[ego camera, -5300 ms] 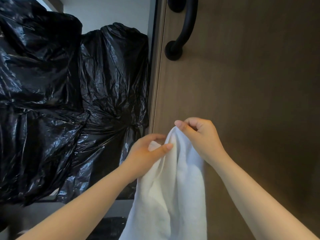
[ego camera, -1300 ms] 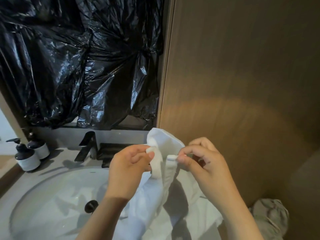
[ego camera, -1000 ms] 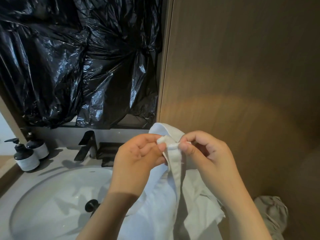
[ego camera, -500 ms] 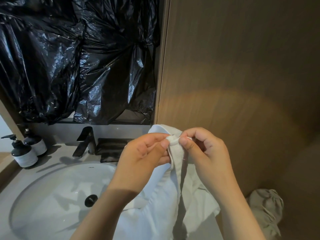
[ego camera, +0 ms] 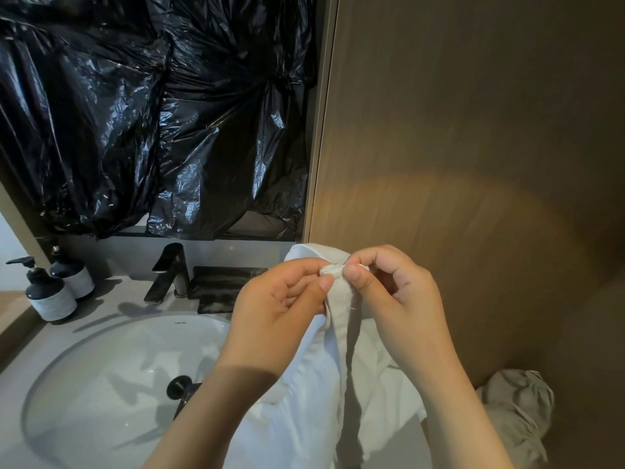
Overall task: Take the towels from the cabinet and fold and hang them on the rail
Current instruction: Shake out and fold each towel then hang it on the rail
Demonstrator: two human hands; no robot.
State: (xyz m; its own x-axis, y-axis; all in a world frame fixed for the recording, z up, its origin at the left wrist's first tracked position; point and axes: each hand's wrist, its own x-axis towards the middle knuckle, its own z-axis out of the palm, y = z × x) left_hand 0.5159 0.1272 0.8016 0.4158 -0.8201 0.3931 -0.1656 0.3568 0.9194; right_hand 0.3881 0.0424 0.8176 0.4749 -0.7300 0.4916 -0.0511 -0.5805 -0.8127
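Your left hand (ego camera: 284, 309) and right hand (ego camera: 395, 299) both pinch the white towel (ego camera: 311, 401) — corners together, frame centre — above the sink (ego camera: 101, 384)

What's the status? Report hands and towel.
Left hand, right hand both pinching top edge of white towel. Towel hanging over sink basin. No rail in view.

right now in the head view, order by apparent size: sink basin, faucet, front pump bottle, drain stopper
1. round white ceramic sink basin
2. angular black metal faucet and front black-and-white pump bottle: look alike, unranked
3. small round black drain stopper
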